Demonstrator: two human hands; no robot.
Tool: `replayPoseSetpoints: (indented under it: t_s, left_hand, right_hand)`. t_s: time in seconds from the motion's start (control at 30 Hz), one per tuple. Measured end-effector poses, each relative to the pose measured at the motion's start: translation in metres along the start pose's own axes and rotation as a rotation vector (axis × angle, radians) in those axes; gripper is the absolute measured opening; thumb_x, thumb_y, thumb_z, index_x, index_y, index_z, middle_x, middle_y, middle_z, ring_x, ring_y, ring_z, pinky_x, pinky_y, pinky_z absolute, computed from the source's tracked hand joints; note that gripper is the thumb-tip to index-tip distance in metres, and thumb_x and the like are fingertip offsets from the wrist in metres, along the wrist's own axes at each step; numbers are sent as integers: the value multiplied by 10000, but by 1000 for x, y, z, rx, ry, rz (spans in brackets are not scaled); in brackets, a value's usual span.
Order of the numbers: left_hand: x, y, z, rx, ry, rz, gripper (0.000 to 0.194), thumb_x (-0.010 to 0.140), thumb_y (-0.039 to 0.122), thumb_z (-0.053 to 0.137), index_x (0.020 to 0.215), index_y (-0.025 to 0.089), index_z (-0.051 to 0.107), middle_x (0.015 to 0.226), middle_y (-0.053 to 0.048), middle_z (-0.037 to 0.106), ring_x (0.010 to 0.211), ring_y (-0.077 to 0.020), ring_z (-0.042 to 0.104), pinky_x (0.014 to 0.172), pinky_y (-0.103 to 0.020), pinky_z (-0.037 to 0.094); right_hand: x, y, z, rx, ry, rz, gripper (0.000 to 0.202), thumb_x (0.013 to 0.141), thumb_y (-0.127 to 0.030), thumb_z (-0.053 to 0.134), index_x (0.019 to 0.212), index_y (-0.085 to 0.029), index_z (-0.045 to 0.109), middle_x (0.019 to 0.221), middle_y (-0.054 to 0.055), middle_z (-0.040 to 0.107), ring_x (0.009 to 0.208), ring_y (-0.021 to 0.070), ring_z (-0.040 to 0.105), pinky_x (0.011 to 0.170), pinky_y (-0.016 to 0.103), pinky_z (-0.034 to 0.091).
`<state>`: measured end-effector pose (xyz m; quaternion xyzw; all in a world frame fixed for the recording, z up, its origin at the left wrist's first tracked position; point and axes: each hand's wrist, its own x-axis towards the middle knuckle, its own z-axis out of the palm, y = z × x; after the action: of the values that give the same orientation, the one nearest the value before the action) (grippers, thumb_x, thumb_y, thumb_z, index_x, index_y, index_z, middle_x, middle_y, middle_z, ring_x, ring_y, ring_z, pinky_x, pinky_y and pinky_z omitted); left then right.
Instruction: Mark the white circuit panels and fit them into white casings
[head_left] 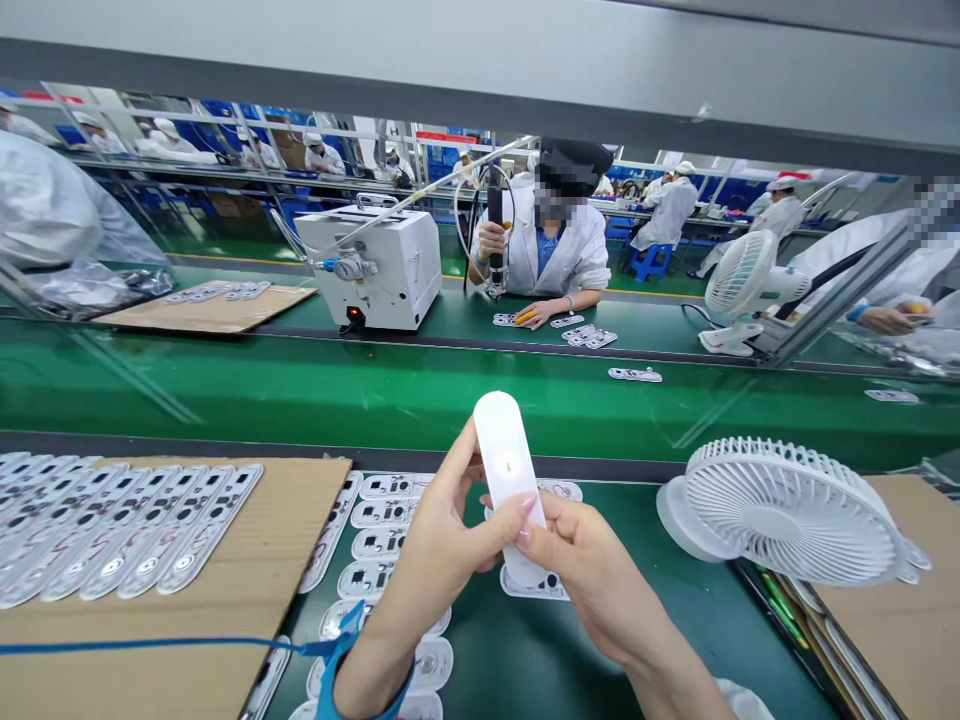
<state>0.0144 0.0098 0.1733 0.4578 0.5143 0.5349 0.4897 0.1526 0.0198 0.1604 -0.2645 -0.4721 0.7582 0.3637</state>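
Observation:
Both of my hands hold one long white casing with rounded ends, tilted up above the green worktop. A glow shows through its face around a small dark mark. My left hand grips its left edge, thumb across the front; a blue wrist strap with a cord circles that wrist. My right hand pinches its lower right edge. Under and beside my hands lie white oblong casings with circuit boards, set out in a column. A few more casings lie just behind the held one.
Rows of similar casings cover a cardboard sheet at left. A white fan stands at right, beside stacked boards and pens. Beyond the green conveyor, a co-worker holds an upright screwdriver near a white machine.

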Motion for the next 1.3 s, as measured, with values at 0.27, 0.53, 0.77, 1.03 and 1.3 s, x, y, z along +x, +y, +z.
replayPoseSetpoints:
  t_s: [0.27, 0.53, 0.77, 1.03, 1.3]
  left_hand:
    - [-1, 4, 1, -75, -62, -23, 845, 762, 316, 709, 1491, 291, 283, 1237, -96, 661, 672, -134, 593, 380, -173, 323]
    - [1, 1, 1, -309, -102, -41, 751, 824, 395, 675, 1469, 269, 312, 1099, -133, 726, 366, -9, 347, 304, -152, 215]
    - [-12, 2, 8, -430, -104, -13, 426, 844, 410, 650, 1188, 181, 545, 980, -118, 755, 323, -5, 354, 277, -143, 227]
    - [-33, -20, -65, 373, 344, 67, 527, 951, 385, 412, 1439, 187, 377, 848, -46, 692, 665, -159, 630, 634, -266, 492]
    - [-21, -81, -183, 1353, 596, -173, 484, 875, 82, 303, 1273, 72, 579, 1115, -218, 631, 1105, -346, 550, 958, -503, 398]
  right_hand:
    - [1, -2, 3, 1, -12, -22, 219, 893, -367, 634, 970, -176, 706, 750, 19, 679, 713, 153, 609, 711, 267, 397]
    - [1, 0, 7, -48, 5, 34, 321, 847, -434, 672, 1022, -167, 715, 823, 49, 711, 727, 166, 612, 695, 273, 450]
    - [-13, -3, 8, -30, 0, 202, 427, 805, -553, 673, 1000, -181, 745, 913, 98, 737, 871, 250, 668, 854, 374, 498]
    - [-9, 11, -10, -496, 127, 152, 571, 754, -642, 661, 1161, -245, 707, 1088, 105, 720, 1017, 328, 649, 945, 464, 478]
    - [-15, -5, -37, -503, 208, 178, 599, 693, -647, 706, 1197, -324, 690, 1054, 79, 753, 984, 320, 698, 819, 358, 585]
